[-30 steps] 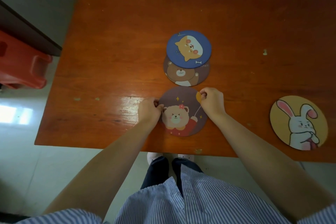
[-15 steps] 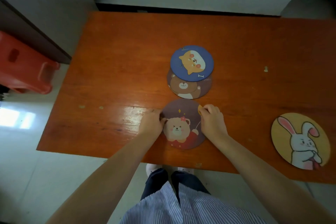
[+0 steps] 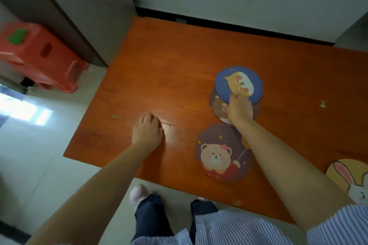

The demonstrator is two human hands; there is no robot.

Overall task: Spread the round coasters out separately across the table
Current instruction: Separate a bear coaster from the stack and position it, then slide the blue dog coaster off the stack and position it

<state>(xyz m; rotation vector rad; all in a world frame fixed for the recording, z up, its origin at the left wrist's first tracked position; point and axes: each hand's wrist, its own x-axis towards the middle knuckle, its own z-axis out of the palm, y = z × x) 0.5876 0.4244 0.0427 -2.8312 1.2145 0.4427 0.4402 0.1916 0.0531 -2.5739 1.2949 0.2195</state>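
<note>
A blue coaster with an orange dog (image 3: 238, 81) lies on top of a brown bear coaster (image 3: 217, 108), overlapping it, at the middle of the orange wooden table (image 3: 169, 69). My right hand (image 3: 239, 108) rests on the near edge of the blue coaster, fingers pinching it. A dark purple coaster with a bear in red (image 3: 221, 155) lies alone near the front edge, partly under my right forearm. A yellow rabbit coaster (image 3: 350, 179) sits at the right edge of view. My left hand (image 3: 147, 131) lies palm down on bare table, holding nothing.
A red plastic stool (image 3: 39, 55) stands on the floor to the left of the table. A grey cabinet (image 3: 79, 6) and a wall border the far side. My legs and feet (image 3: 139, 197) are under the front edge.
Both hands have let go of the purple bear coaster. My right hand moved forward to the blue coaster; my left hand moved left onto bare table. The camera has swung left.
</note>
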